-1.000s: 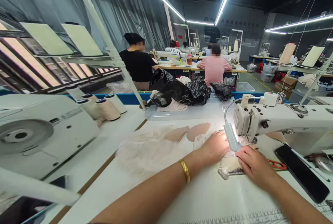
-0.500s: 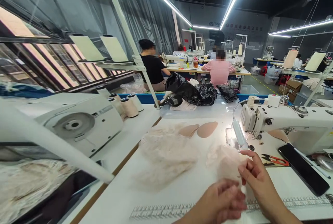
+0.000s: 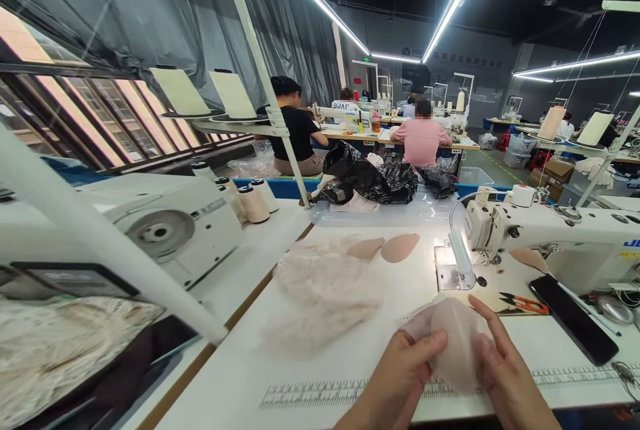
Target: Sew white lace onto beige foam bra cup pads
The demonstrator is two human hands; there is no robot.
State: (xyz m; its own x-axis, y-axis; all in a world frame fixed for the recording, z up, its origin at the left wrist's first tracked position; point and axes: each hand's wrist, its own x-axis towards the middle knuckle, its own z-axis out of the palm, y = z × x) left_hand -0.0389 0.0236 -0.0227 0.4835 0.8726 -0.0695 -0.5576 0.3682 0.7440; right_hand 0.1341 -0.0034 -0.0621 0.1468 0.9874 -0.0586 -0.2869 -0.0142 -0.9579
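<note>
A pale beige, cup-shaped piece with sheer fabric (image 3: 455,343) is held up between both hands, over the front of the table. My left hand (image 3: 407,363) grips its left side, thumb on the near face. At its right side my right hand (image 3: 503,363) holds the edge, with the index finger stretched along the back. Beyond the hands stands a white sewing machine (image 3: 530,223), its lamp lit over the metal needle plate (image 3: 447,270). Left of the hands lies a heap of cream lace fabric (image 3: 330,283), with a beige cup pad (image 3: 400,248) at its far side.
Orange-handled thread snips (image 3: 530,305) and a black phone (image 3: 573,320) lie to the right. A printed ruler strip (image 3: 310,392) runs along the front edge. Black plastic bags (image 3: 380,177) sit at the back; a white pole (image 3: 125,243) crosses on the left. Co-workers sit beyond.
Both hands have closed on the beige cup-shaped piece and raised it from the table. Half a second ago the fabric lay flat beyond them. The view has shifted slightly.
</note>
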